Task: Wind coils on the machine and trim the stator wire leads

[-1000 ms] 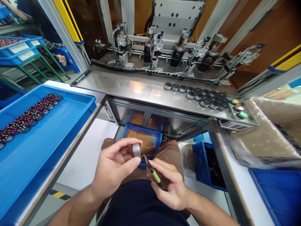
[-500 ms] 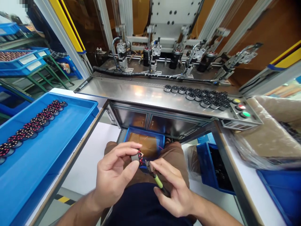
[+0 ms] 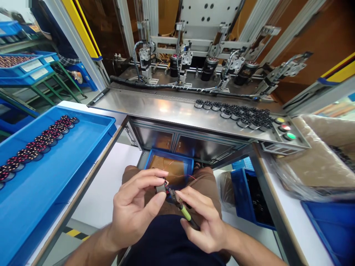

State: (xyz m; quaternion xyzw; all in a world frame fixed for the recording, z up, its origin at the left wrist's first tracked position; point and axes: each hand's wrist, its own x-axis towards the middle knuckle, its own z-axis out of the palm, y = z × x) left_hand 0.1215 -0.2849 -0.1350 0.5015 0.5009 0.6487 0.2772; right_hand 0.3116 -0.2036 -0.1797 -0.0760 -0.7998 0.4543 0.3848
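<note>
My left hand (image 3: 135,210) pinches a small round motor stator (image 3: 162,188) with red winding, held over my lap. My right hand (image 3: 203,220) grips a green-handled cutter (image 3: 181,208) whose tip touches the stator's right side. A thin red wire end sticks out to the right of the stator. Just beyond my hands a small blue bin (image 3: 169,167) sits under the machine.
A blue tray (image 3: 55,173) at left carries a row of wound stators (image 3: 39,142). On the steel machine shelf (image 3: 155,107) lie several dark unwound cores (image 3: 238,114) beside coloured buttons (image 3: 284,128). A blue bin (image 3: 248,195) and a plastic-covered box (image 3: 316,159) stand at right.
My left hand has turned the stator so its red winding faces the cutter. The cutter tip has closed in on it. My view has shifted slightly.
</note>
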